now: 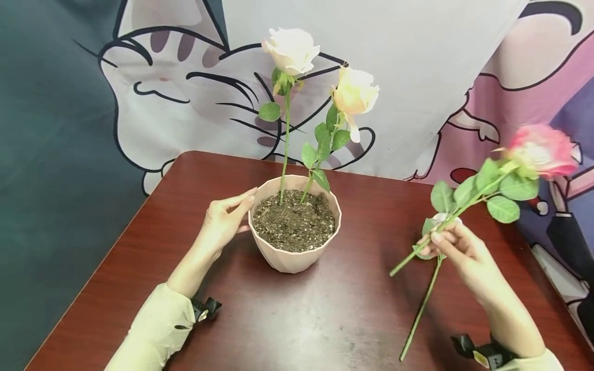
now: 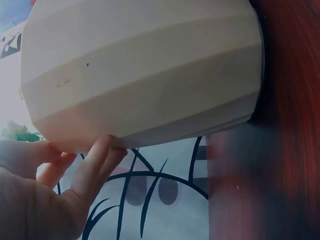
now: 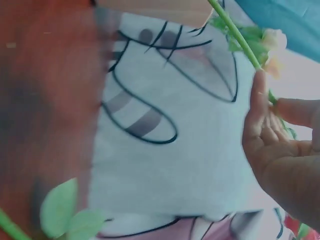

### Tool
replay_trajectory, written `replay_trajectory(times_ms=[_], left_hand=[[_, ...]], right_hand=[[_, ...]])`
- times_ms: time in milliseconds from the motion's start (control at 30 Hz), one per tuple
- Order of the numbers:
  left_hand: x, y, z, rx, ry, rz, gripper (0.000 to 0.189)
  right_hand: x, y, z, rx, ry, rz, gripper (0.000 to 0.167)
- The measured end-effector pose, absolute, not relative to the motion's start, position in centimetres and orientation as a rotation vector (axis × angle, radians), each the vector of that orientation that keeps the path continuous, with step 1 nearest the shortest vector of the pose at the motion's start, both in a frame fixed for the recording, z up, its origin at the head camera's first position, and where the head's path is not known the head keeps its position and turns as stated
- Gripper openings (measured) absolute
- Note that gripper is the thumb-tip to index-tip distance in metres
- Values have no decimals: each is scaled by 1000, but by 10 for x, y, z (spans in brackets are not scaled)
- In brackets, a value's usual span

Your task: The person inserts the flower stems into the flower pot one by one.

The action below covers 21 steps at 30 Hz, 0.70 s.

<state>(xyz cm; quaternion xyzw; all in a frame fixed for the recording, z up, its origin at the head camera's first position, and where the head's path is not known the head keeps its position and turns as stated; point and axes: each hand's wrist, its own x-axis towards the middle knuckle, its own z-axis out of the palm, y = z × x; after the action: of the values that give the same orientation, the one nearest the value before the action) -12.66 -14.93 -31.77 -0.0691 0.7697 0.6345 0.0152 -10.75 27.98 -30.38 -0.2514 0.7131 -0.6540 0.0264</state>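
My left hand rests against the left side of a pale pink flowerpot, fingertips on its outer wall near the rim. In the left wrist view the fingers are fairly straight against the faceted wall. A white rose and a pale yellow rose stand in the soil, the yellow one leaning right. To the right of the pot, my right hand pinches the green stem of a pink-and-white rose, its blurred bloom tilted up to the right and its cut end pointing down left.
Under my right hand lies another rose stem on the brown table, its whitish bloom partly hidden. Behind the table hangs a cloth backdrop with cartoon cats. Dark cameras sit on both wrists.
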Motion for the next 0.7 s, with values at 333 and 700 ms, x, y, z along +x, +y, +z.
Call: replay_trajectory(times_ms=[333, 700], left_hand=[[-126, -148, -319, -239, 2424, 1992, 33], [-126, -147, -318, -224, 2352, 2042, 35]], right_hand=[[-132, 218, -275, -1204, 2089, -2342, 13], [-157, 134, -266, -1472, 2344, -2094, 15]])
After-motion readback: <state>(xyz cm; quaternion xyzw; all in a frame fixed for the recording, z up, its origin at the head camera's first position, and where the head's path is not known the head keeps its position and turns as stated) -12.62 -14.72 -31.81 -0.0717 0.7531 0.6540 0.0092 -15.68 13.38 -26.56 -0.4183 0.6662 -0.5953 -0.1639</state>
